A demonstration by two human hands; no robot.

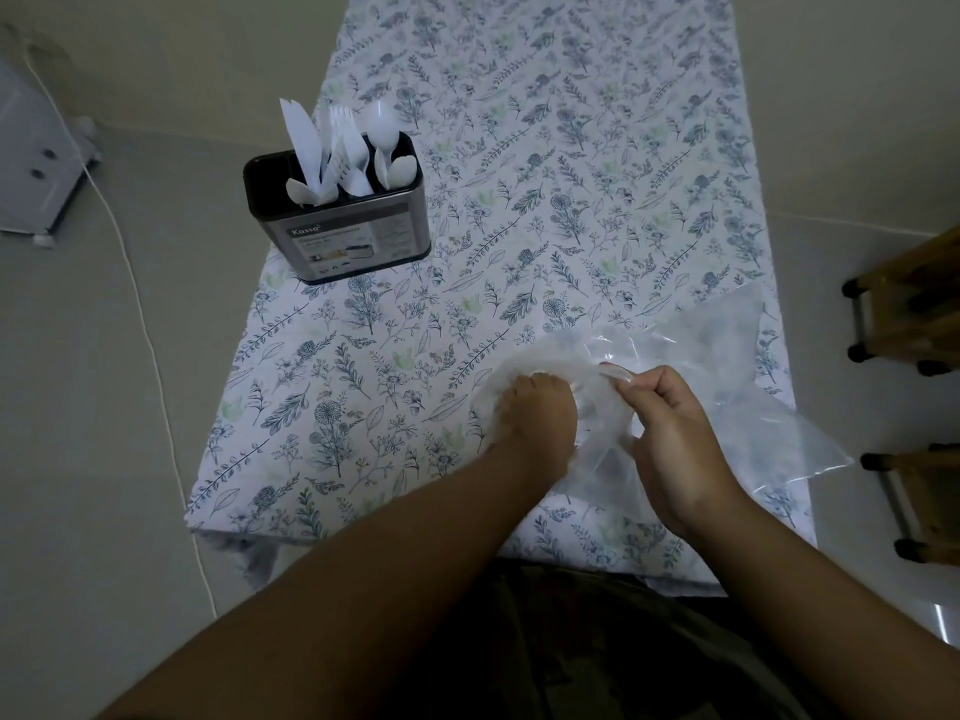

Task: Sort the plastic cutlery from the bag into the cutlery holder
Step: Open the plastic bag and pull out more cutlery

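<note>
A clear plastic bag (pixel 701 366) lies crumpled on the near right part of the table. My left hand (pixel 540 407) presses down on the bag's left end with fingers curled into the plastic. My right hand (pixel 670 423) pinches a fold of the same bag just to the right. A dark metal cutlery holder (pixel 343 236) stands at the table's left edge, further away. White plastic knives (pixel 304 142), forks (pixel 340 135) and spoons (pixel 382 127) stick up from its compartments. Whether any cutlery is inside the bag is hidden.
A floral tablecloth (pixel 571 174) covers the narrow table. A white cable (pixel 140 314) runs along the floor on the left, beside a white cabinet (pixel 36 163). Wooden furniture on castors (pixel 914 330) stands close to the table's right side.
</note>
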